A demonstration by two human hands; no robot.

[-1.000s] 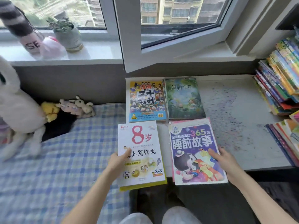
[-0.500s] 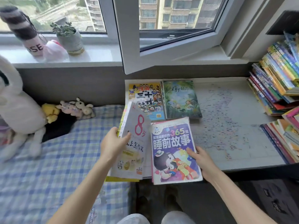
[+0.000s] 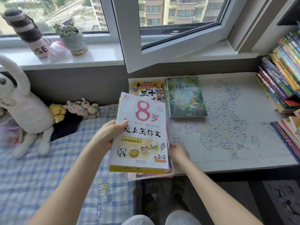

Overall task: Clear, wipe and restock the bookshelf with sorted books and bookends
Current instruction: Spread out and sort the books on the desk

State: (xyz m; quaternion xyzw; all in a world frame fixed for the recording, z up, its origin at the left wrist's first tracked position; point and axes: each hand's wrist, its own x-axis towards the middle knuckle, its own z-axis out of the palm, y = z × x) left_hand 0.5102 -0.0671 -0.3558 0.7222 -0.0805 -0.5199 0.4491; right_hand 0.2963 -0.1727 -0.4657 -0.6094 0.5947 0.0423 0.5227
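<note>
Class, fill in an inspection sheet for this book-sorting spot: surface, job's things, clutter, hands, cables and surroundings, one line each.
Surface: map-covered desk, with books at its left and right ends.
Job's things: white "8" book stacked on a pink-edged book over the desk's front-left corner; comic book and green book lie flat behind; leaning book pile and lower book pile at right.
Clutter: plush rabbit and small plush toys on the checked bedsheet.
Grips: left hand grips the white book's left edge, thumb on the cover; right hand holds the pink-edged book's right edge.
Cables: nothing seen.
Surroundings: open window; potted plant and sleeved bottle on the sill.
</note>
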